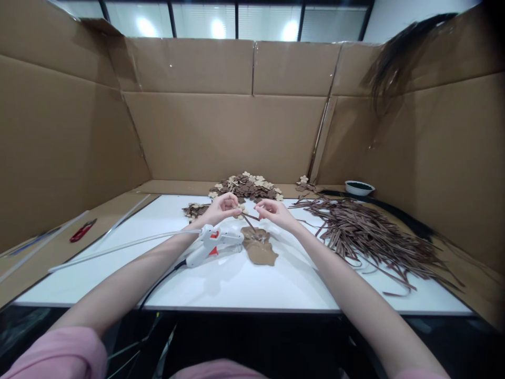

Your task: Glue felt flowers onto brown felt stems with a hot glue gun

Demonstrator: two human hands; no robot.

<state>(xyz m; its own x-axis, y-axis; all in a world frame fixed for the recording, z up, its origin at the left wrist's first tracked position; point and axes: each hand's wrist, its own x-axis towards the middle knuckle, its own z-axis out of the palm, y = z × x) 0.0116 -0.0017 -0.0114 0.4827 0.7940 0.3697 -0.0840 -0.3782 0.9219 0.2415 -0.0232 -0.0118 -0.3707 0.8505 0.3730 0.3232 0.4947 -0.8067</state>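
Reaching forward over the white tabletop (244,287), both forearms converge toward the middle, and just past the near edge lies a white glue gun (211,245) on its side, its cord trailing back toward the person and a long clear glue stick (118,247) running out to the left. The gun rests just beside the left wrist, untouched. Immediately right of it sits a small stack of brown leaf-shaped cutouts (260,250), flat on the tabletop, below and between the two hands.

Above those cutouts, the left hand (221,208) and the right hand (276,210) meet over a thin brown strip (249,217). Its long axis runs roughly left to right between them, slightly slanted, with one end at each hand, so neither hand is clearly nearer. Both hands have fingers curled in and pinching the strip; the left also seems to hold a small pale piece, though it is too small to be sure.

Farther right, a large loose heap of brown strips (366,234) spreads across the tabletop, well apart from the right hand. Beyond the hands lies a pile of brown and cream flower cutouts (246,185), and a small white bowl (359,187) stands at the far right against the cardboard wall (221,131).
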